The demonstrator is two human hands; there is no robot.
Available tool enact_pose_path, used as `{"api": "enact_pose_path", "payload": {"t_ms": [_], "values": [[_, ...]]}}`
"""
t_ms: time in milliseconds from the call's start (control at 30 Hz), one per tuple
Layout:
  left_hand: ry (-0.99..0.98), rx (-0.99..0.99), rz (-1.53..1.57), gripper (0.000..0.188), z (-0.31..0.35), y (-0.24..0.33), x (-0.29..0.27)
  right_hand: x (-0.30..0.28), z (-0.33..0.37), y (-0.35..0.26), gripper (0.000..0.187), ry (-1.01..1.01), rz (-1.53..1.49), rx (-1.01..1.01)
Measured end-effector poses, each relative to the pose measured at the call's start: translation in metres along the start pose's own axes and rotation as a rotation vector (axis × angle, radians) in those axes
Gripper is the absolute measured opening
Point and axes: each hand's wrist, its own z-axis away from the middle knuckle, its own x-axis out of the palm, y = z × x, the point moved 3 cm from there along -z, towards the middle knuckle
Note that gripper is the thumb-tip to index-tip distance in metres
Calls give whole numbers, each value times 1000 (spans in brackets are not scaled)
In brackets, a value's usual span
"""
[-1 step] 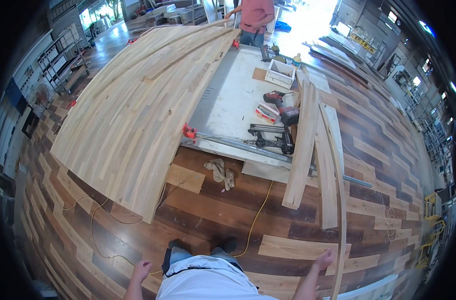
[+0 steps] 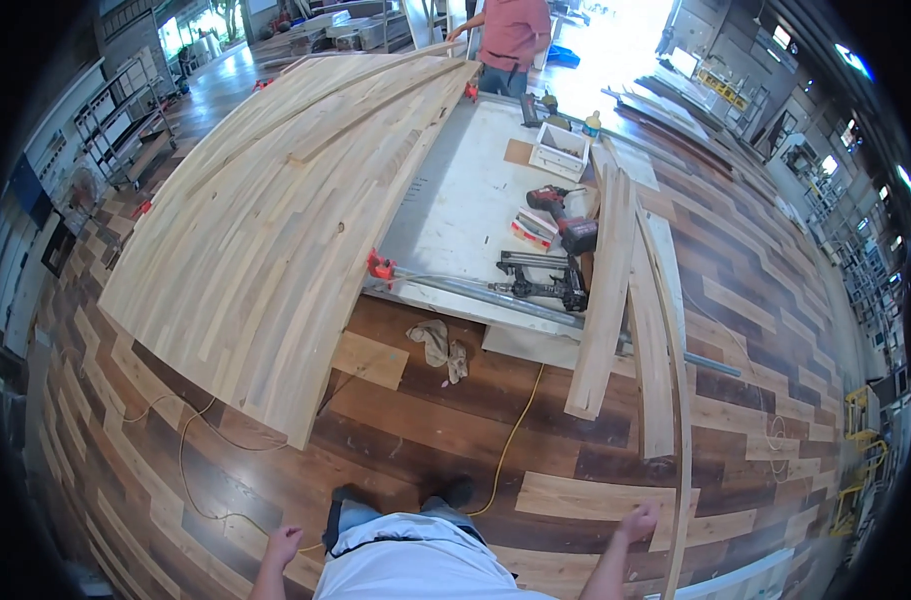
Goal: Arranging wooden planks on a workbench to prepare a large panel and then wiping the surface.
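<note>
My left hand [image 2: 284, 545] hangs beside my left hip, its fingers curled in with nothing seen in them. Out to the right, my right hand [image 2: 638, 522] is loosely fisted and also holds nothing visible. It is close to a long thin wood strip [image 2: 679, 470], with a gap between them. A large wooden panel of glued strips [image 2: 245, 240] lies before me on the left, with red-ended bar clamps [image 2: 380, 266] at its edges. Several loose boards [image 2: 607, 300] lean over the right of the white worktable [image 2: 445, 205].
On the worktable lie a red cordless drill [image 2: 547, 197], a black nail gun [image 2: 545, 278], a white box [image 2: 560, 150] and a glue bottle [image 2: 591, 123]. A co-worker in a pink shirt [image 2: 510, 35] stands at the far end. A yellow cord [image 2: 518, 425] and a rag [image 2: 431, 342] lie on the floor.
My right hand has come slightly inward to the left and a little lower. My left hand has dropped very slightly. The co-worker's free arm has shifted.
</note>
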Motion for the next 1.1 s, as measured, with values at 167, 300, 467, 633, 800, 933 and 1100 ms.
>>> {"api": "enact_pose_path", "payload": {"t_ms": [167,300,467,633,800,933,1100], "values": [[-42,-138,183,27,-3,-43,-27,76,159,-61,14,-443,-118,11],[124,-180,389,12,-4,-154,-64,109,284,-171,30,-787,-226,-197],[78,-386,657,15,17,-262,-127,120,394,-289,44,-950,-301,-383],[271,-413,759,9,6,-361,-198,122,502,-389,40,-1071,-482,-496],[455,-180,388,29,-68,-344,-252,138,605,-461,34,-1216,-417,-723],[316,62,343,33,-114,-214,-288,165,664,-510,31,-1187,-360,-955],[128,113,369,30,-142,-125,-360,221,724,-571,29,-1174,-414,-989]]}}
